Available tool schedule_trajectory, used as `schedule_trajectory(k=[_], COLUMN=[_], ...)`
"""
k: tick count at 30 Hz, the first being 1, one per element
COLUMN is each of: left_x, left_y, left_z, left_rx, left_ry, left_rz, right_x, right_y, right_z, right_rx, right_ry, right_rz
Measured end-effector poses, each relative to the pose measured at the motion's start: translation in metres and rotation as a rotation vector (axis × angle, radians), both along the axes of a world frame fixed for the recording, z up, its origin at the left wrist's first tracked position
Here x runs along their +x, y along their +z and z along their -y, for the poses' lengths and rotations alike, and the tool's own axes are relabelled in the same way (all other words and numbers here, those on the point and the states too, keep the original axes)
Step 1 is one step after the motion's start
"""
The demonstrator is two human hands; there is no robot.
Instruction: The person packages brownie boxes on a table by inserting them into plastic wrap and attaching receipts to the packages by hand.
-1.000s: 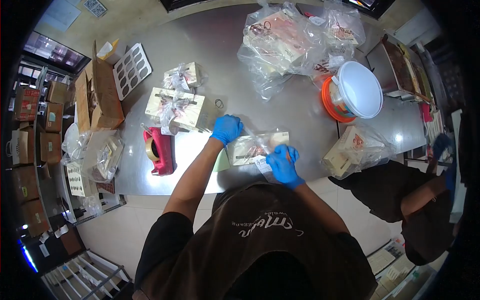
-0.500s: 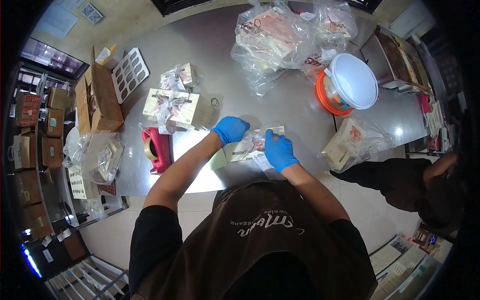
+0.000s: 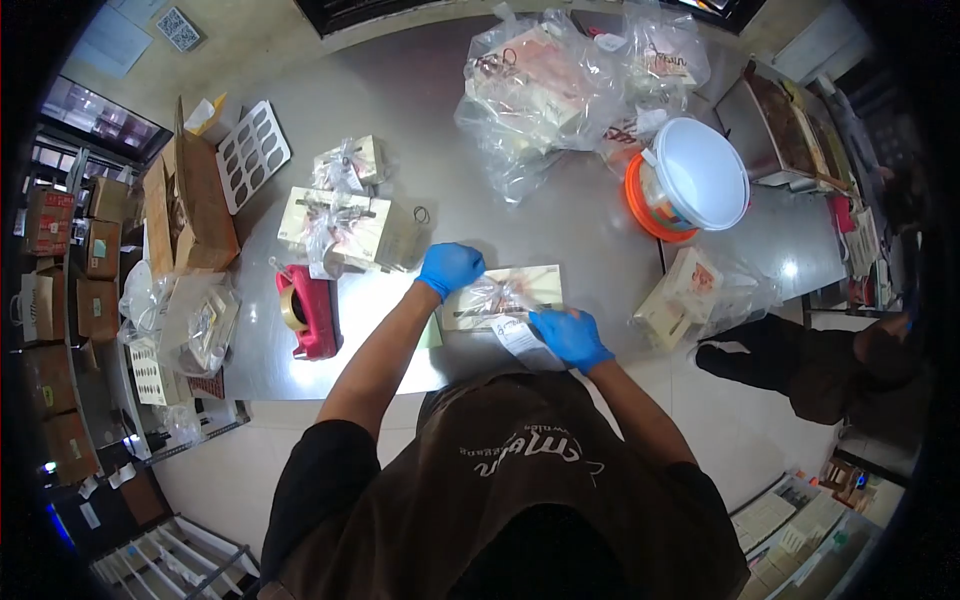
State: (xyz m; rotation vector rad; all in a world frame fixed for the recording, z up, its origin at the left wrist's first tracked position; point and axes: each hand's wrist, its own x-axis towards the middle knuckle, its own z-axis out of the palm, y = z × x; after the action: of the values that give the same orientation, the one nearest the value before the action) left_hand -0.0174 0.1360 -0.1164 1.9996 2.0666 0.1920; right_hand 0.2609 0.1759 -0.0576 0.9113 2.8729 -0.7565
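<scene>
The carton [image 3: 195,210] stands at the far left of the worktop [image 3: 420,100], a white tray [image 3: 253,157] leaning beside it. Next come the red tape dispenser [image 3: 318,315] and, beyond it, two wrapped boxes [image 3: 335,225], with a dark band [image 3: 421,214] lying just to their right.

The left hand [image 3: 450,270], gloved in blue, is at the box's upper left corner. Its grip is closed, fingers curled into a fist with the back of the hand up; whether anything is pinched inside I cannot tell. The left forearm reaches forward and slightly inward.

The box [image 3: 512,290] lies on the worktop between the hands, clear plastic gathered over its middle. A printed slip [image 3: 525,343] hangs over its near edge.

The right hand [image 3: 573,340], also in blue, covers the box's near right corner and overlaps the slip. Its fingers are bent, pointing left; how far its grip is closed I cannot tell. The right forearm angles inward from the right.

Farther right, a bagged box [image 3: 685,295] sits near the worktop's edge.
</scene>
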Motion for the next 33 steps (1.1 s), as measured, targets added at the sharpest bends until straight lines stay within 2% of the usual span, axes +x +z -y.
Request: schedule_trajectory(k=[2, 3, 4, 6, 7, 8, 10, 12, 14, 15, 16, 18, 20, 22, 24, 26, 27, 28, 29, 30, 32, 33], left_x=[0.01, 0.015, 0.016, 0.023, 0.029, 0.034, 0.042, 0.051, 0.058, 0.066, 0.077, 0.095, 0.093, 0.092, 0.091, 0.09, 0.091, 0.092, 0.092, 0.092, 0.09, 0.085], left_y=[0.013, 0.02, 0.022, 0.023, 0.037, 0.035, 0.037, 0.033, 0.012, 0.018, 0.024, 0.034, 0.018, 0.012, 0.01, 0.012, 0.014, 0.017, 0.019, 0.022, 0.025, 0.026], left_z=[0.004, 0.003, 0.002, 0.003, 0.005, 0.009, 0.018, 0.022, 0.024, 0.023, 0.02, 0.019, 0.021, 0.024, 0.026, 0.023, 0.022, 0.022, 0.02, 0.021, 0.024, 0.025], left_rx=[0.064, -0.063, -0.07, 0.144, -0.232, -0.233, -0.098, -0.031, 0.14, 0.286, 0.294, 0.519, 0.501, 0.578, 0.57, 0.566, 0.612, 0.655, 0.614, 0.617, 0.48, 0.484], left_ry=[0.052, 0.105, 0.099, 0.072, 0.323, 0.321, 0.224, 0.295, 0.425, 0.417, 0.419, 0.592, 0.567, 0.377, 0.362, 0.345, 0.28, 0.215, 0.34, 0.343, 0.515, 0.524], left_rz=[0.061, 0.07, 0.067, 0.608, 1.097, 1.096, 1.291, 1.271, 1.213, 1.056, 1.057, 1.058, 0.98, 0.773, 0.792, 0.807, 0.779, 0.751, 0.8, 0.796, 1.103, 1.098], right_x=[0.005, 0.004, -0.007, -0.028, -0.031, -0.034, -0.045, -0.053, -0.06, -0.062, -0.065, -0.066, -0.06, -0.057, -0.057, -0.06, -0.065, -0.071, -0.075, -0.076, -0.078, -0.08], right_y=[-0.002, -0.018, -0.008, 0.01, 0.004, -0.006, -0.027, -0.037, -0.037, -0.037, -0.036, -0.033, -0.025, -0.017, -0.005, 0.007, 0.007, 0.006, 0.005, -0.005, -0.031, -0.028], right_z=[-0.005, -0.01, -0.011, -0.016, -0.027, -0.033, -0.041, -0.035, -0.03, -0.03, -0.032, -0.036, -0.041, -0.04, -0.035, -0.027, -0.026, -0.025, -0.023, -0.023, -0.02, -0.015], right_rx=[-0.022, -0.167, -0.172, -1.093, -1.206, -1.205, -1.402, -1.358, -1.271, -1.27, -1.265, -1.26, -1.31, -1.391, -1.475, -1.246, -1.251, -1.219, -1.178, -1.178, -0.719, -0.723], right_ry=[0.064, 0.007, -0.001, -0.293, -0.292, -0.293, -0.522, -0.568, -0.694, -0.688, -0.696, -0.708, -0.585, -0.535, -0.472, -0.306, -0.301, -0.427, -0.55, -0.544, -0.519, -0.51], right_rz=[-0.186, -0.429, -0.433, -0.679, -0.592, -0.594, -0.71, -0.726, -0.709, -0.703, -0.675, -0.648, -0.531, -0.58, -0.624, -0.647, -0.645, -0.509, -0.371, -0.372, -0.489, -0.487])
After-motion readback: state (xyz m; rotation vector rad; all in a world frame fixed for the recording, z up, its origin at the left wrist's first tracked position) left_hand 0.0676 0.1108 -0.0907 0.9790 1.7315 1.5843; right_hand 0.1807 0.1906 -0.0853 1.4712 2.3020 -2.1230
